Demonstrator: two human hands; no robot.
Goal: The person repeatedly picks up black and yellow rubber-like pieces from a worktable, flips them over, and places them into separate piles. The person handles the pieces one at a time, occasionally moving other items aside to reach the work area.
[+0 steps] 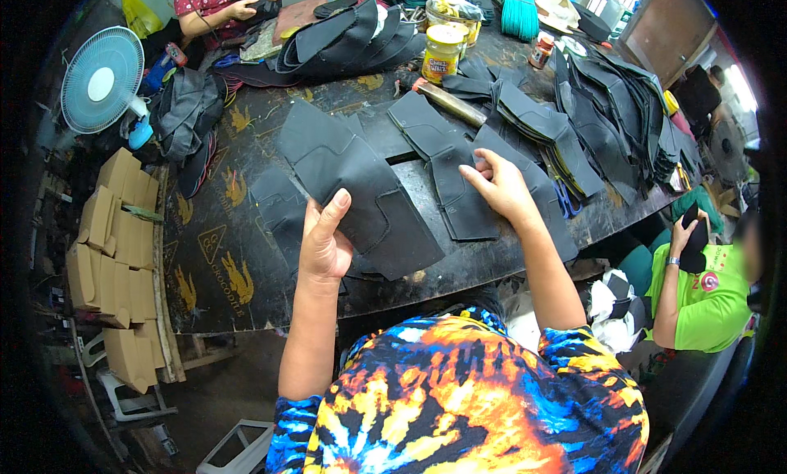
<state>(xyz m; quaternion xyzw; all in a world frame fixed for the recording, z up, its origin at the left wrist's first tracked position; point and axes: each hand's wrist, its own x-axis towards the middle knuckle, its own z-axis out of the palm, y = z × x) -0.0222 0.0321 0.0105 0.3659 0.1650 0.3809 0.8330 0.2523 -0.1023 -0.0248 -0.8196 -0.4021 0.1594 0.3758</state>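
Note:
My left hand point(326, 243) grips the near edge of a wide black leather-like piece point(361, 179), thumb on top and fingers hidden beneath. This piece has stitched or scored curved lines and lies tilted over other black pieces. My right hand point(502, 185) has its fingers loosely curled and apart, with nothing seen between them. It hovers over or beside a narrower bent black piece point(443, 166); whether it touches that piece I cannot tell. Another black piece point(533, 191) extends under my right wrist. Partly covered by the held piece, more black pieces point(275, 203) lie at the left.
Stacked black pieces point(615, 121) fill the table's right side, near blue-handled scissors point(564, 198). A hammer-like tool point(449, 103) and yellow jar point(443, 52) stand beyond. Cardboard boxes point(123, 261) and a fan point(101, 82) are left. Co-workers sit far left and at right point(697, 293).

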